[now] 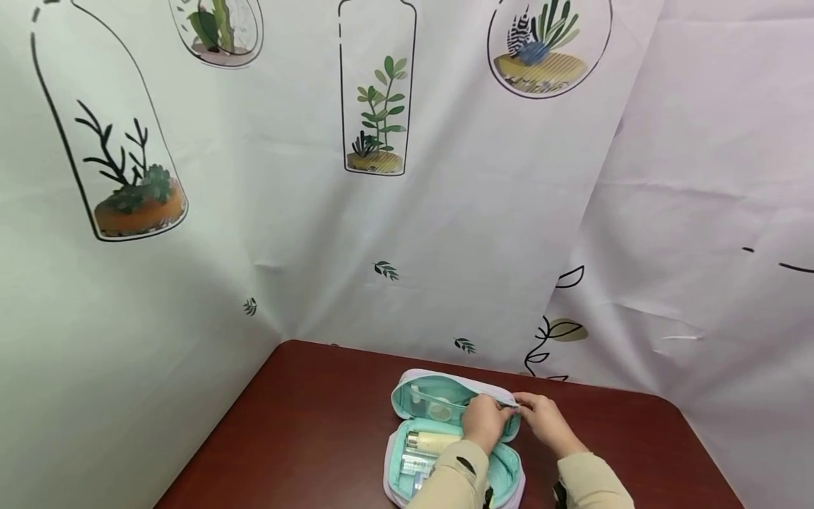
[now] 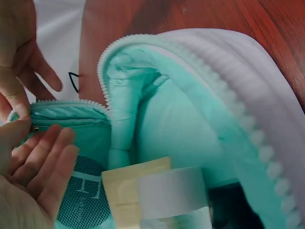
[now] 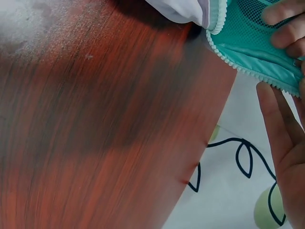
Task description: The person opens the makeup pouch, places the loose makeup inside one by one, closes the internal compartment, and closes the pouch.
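Note:
On the table, a toiletry bag [image 1: 391, 470] in pale lilac with a mint lining stands unzipped, its lid raised at the back. My left hand [image 1: 483, 423] reaches into the lid's right end, thumb and forefinger pinching at the small zipper pull [image 2: 34, 128] of the mesh pocket [image 2: 93, 143]. The other left fingers lie over the mesh. Around the lid's right corner, my right hand [image 1: 545, 423] grips the toothed edge [image 3: 252, 74] between thumb and fingers. A round item with pale lettering [image 2: 86, 191] shows behind the mesh.
A yellow tube [image 1: 432, 442] and a clear bottle [image 1: 415, 464] lie in the bag's base, partly behind my left sleeve [image 1: 454, 477]. The red-brown table [image 1: 305, 424] meets a white printed curtain [image 1: 305, 268] at its back edge.

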### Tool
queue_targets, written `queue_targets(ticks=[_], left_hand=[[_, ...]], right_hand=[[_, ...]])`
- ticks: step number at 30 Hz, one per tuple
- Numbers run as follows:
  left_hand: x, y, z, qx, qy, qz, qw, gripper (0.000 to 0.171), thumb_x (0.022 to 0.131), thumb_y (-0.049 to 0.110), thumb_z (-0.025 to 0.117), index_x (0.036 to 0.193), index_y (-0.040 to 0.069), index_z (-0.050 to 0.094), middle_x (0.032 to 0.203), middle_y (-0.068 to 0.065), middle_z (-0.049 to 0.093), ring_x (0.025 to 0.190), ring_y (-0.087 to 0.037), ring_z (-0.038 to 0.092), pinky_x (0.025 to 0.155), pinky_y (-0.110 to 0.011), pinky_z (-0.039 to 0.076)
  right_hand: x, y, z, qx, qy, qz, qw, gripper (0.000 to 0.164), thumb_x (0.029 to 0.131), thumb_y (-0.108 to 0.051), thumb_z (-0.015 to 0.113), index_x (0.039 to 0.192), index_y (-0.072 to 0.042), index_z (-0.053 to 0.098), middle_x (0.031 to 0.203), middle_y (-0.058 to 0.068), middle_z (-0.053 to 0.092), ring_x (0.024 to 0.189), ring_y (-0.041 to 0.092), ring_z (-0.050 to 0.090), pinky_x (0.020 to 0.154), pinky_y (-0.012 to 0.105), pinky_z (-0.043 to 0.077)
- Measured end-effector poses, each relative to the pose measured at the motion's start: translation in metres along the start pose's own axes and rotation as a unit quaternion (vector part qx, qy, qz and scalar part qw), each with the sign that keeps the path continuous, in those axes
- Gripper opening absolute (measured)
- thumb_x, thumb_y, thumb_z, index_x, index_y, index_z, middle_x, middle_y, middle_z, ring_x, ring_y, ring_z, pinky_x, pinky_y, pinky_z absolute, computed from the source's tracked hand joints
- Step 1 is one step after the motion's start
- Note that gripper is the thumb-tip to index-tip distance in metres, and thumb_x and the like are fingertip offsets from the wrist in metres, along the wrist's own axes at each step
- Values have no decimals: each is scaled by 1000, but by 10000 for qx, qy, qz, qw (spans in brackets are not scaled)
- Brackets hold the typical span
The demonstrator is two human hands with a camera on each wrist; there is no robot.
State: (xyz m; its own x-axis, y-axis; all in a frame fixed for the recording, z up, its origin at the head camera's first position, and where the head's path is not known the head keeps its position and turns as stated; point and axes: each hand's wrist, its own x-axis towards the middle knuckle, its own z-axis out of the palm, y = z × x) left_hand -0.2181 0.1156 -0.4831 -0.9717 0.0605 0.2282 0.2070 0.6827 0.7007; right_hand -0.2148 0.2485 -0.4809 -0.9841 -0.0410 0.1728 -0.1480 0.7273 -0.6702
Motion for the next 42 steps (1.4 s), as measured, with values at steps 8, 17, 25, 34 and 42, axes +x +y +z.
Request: queue_targets(ticks=[8,17,25,34,42], left_hand=[[-1,-14,-1,-211,-222,246,9992,31,78,20,71,50,17,59,44,13,45,40,-3,38,41,-22,30],[2,-16,-16,376,-353,1116,9924,40,73,12,62,50,20,31,45,13,15,41,-3,16,41,-20,14],[8,-29,-26,572,-679,1177,9891,33,71,13,56,54,20,29,50,12,18,47,-5,16,45,-21,17],[8,-36,-35,161,-1300,1192,9842,27,80,11,58,59,17,42,53,9,33,48,-4,30,47,-19,25],[15,-44,-42,-120,-1691,1006,9804,34,86,13,56,59,16,37,52,6,29,46,-8,25,47,-22,24]], right_hand=[[-2,-4,9,-82,39,89,9999,21,83,6,61,103,2,66,92,11,66,64,13,48,57,27,40],[-2,-6,8,-758,263,18,9968,23,84,4,58,107,5,62,96,18,65,62,14,49,58,31,41],[0,-9,8,-992,245,177,9946,27,84,3,56,109,7,61,99,22,63,67,19,52,60,35,43],[0,-6,10,-162,-108,557,9983,14,86,-15,64,96,-6,61,70,6,58,52,15,50,48,29,41],[5,-9,17,-959,91,276,9950,15,86,-17,63,79,-13,50,59,0,40,54,14,40,52,30,33]])
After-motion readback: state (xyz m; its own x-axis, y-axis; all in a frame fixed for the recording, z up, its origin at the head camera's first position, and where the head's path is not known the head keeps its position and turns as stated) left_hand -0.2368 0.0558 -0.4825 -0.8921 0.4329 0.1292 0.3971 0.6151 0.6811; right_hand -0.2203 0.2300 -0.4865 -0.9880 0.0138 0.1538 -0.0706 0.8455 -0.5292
